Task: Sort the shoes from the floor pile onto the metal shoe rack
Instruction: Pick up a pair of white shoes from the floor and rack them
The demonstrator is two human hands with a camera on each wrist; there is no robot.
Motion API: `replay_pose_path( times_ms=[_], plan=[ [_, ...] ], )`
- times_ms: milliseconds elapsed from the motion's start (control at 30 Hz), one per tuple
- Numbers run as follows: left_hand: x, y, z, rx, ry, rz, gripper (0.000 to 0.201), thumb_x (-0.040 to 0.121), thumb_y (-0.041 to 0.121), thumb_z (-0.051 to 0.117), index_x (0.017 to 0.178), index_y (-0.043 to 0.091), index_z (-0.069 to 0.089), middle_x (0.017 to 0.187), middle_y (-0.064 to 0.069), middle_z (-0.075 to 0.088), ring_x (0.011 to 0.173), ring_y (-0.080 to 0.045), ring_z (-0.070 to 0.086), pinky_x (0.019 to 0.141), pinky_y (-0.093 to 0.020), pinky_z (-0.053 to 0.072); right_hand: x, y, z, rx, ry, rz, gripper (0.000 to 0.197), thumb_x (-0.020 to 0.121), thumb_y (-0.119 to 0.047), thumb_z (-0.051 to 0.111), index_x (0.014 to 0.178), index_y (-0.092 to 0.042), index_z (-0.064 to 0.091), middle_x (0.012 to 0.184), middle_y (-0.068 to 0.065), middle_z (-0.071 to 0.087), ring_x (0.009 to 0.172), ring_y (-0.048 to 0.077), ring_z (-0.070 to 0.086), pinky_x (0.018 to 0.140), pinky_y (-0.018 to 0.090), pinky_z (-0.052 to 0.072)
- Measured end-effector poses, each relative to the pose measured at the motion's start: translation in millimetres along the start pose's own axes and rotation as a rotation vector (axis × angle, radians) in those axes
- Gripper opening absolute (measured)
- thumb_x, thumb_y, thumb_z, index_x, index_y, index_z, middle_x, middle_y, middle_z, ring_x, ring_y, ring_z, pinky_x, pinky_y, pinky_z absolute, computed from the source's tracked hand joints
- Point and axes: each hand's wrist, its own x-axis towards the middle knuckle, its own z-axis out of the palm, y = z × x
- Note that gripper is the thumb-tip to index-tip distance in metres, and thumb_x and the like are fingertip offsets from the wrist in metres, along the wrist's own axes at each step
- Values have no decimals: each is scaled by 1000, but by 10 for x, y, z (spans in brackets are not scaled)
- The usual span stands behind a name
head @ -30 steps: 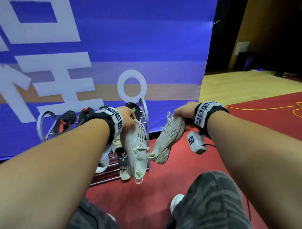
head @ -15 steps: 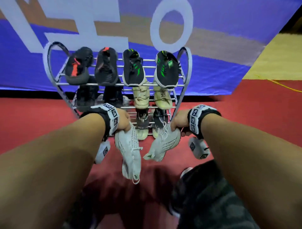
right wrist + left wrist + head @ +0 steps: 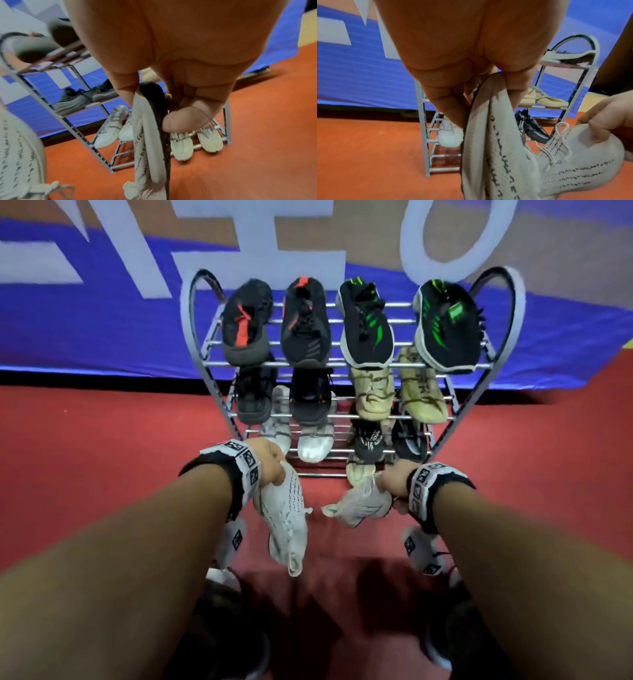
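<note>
Two white knit shoes held in front of the metal shoe rack [image 3: 442, 436].

Left hand [image 3: 270, 462] pinches left white shoe [image 3: 286, 522], hanging lengthwise downward; right hand [image 3: 394, 482] grips right white shoe [image 3: 359, 503], toe leftward. Side lettering unreadable. Both above red floor [image 3: 102, 457].

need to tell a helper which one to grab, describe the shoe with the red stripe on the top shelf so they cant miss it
Find the metal shoe rack standing against the blue banner and look along its top shelf, which holds four dark shoes. The shoe with the red stripe is the leftmost; its neighbour has red only near the tongue, and the other two bear green marks.
</note>
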Motion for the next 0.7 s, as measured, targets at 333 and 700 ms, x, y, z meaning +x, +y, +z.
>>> replay_pose_path(
  times_ms=[333, 700],
  plan=[
    [-1170, -186, -505, -134, 329, 124, 14, 79, 21, 75, 92, 20, 74, 92, -1, 70, 88, -22, 65, 74, -28, 52, -1421, -378, -347, 76, 229, -200, 18, 83, -27, 69, 92, -13, 63, 101, 10, 68, 93, 30, 70, 83, 41, 62],
    [-1146, -82, -508, -175, 311, 70, 24, 74, 19, 79, 93, 6, 73, 92, -11, 75, 76, -23, 66, 67, -34, 59, -1246, -502, -403, 22, 145, -239, 22, 91, -20, 66, 73, -18, 53, 85, 5, 60, 69, 20, 58, 62, 26, 49]
  ],
)
